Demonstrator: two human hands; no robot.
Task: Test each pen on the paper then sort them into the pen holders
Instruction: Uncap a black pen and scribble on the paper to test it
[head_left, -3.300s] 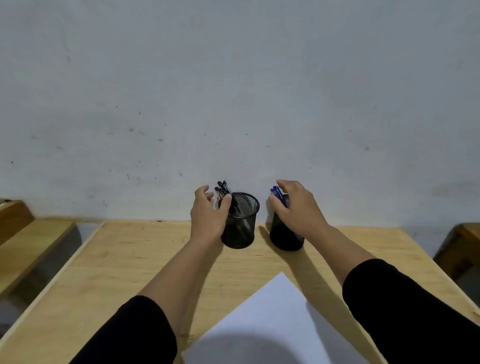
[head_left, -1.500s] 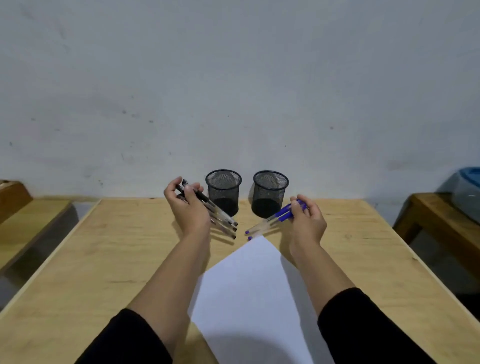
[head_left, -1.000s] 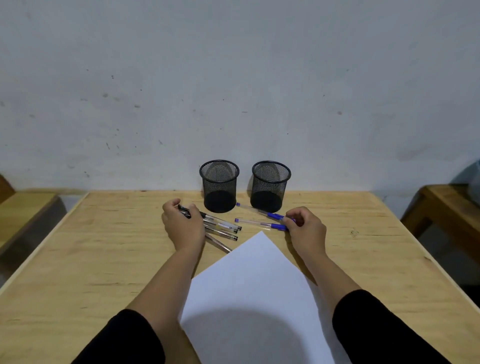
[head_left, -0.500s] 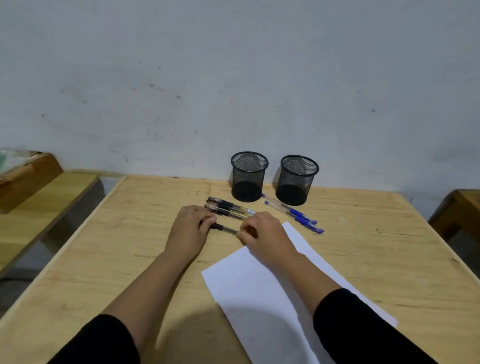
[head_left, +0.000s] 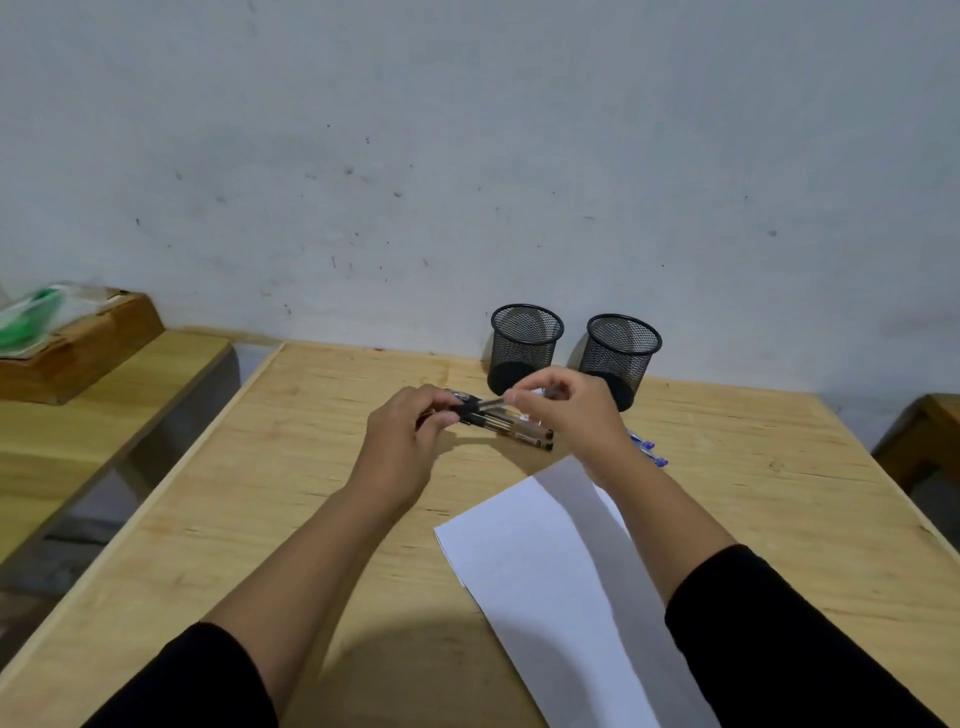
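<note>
Two hands, left hand and right hand, each pinching one black pen.

Black mesh pen holders, white paper, blue pens, black sleeves, tan wooden table

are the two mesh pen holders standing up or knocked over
Upright. Both black wire-mesh pen holders stand on their bases at the wooden table's far edge, round rims facing up.

Matt pale wood with visible grain: table. Black wire mesh: holders. Smooth matt white paper. Clear glossy plastic: pens.
</note>
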